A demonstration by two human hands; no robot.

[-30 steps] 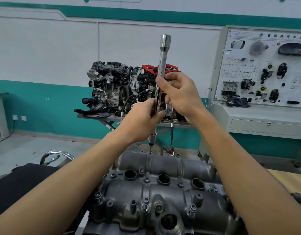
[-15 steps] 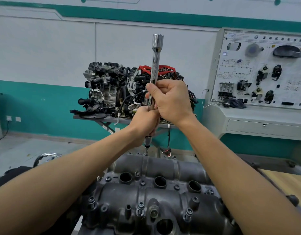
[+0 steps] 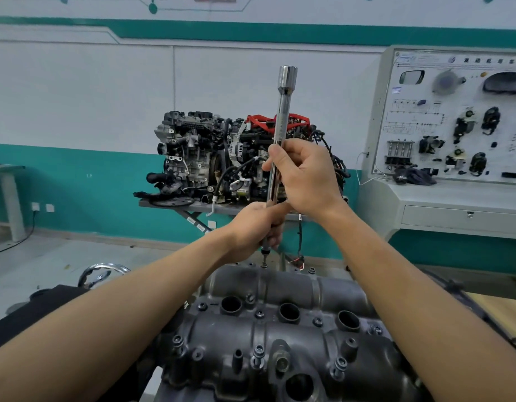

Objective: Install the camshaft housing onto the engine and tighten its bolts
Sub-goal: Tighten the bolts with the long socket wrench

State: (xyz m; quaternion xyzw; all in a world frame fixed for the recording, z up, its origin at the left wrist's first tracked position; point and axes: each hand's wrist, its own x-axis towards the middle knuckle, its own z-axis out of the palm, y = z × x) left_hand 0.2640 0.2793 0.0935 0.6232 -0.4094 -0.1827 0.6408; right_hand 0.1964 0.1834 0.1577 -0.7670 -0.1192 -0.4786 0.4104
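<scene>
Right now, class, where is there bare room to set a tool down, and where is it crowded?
Bare: the wooden bench top right of the camshaft housing; its smooth far ridge between the bores and the extension bar. Crowded: the near edge, studded with bolts.

The room is bright and evenly lit, the light soft and seemingly from above, with hardly a hard shadow anywhere. The white wall (image 3: pixel 76 91) looks slightly washed out. Thin streaks of glare run along the chrome tool (image 3: pixel 282 111). The dark engine cover (image 3: pixel 280 338) has a dull sheen on its ridges and its round holes are black. Straight lines bow toward the edges. The display board (image 3: pixel 454 117) leans, and its print is soft. The forearms (image 3: pixel 105 329) look stretched at the bottom corners.
</scene>
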